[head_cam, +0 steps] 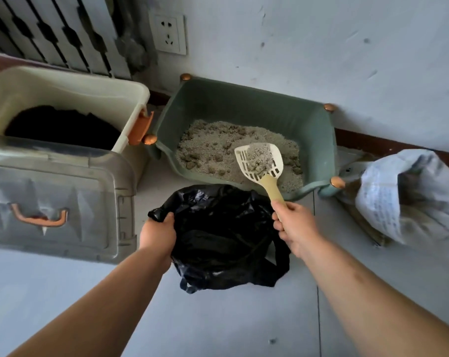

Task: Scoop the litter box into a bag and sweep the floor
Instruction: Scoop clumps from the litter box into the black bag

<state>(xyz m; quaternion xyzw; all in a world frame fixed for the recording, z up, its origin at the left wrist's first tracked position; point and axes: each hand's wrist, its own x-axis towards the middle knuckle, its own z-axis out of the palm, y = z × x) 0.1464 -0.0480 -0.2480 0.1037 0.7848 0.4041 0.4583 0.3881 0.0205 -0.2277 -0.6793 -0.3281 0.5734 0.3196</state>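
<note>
Fingers (280,225) of the right hand (295,226) are curled round the tan end of the scoop (260,161) handle, with the thumb along the top. The forearm enters from lower right and the wrist is near straight. Left hand (157,234): fingers (166,218) pinch a bunched fold of the black bag (223,240) at its rim, knuckles up, forearm entering from lower left. Scoop long axis runs from the right fingers away from the person and slightly left. Its slotted white head is at the far end, over the near right part of the litter box (244,106), and carries grey litter with clumps. Height of the head above the litter (208,150) cannot be told. Bag lies on the floor (218,325) between the two sets of fingers, mouth open, its far edge at the box's near rim; contact cannot be told. Box sits beyond the fingers, its back against the wall (321,47). Near and left of the left fingers is a clear bin lid (63,191), and beyond that a cream bin (69,94). Right of the right fingers, apart, lies a printed sack (403,197). Bare floor lies on the person's side of both hands, around the forearms.
</note>
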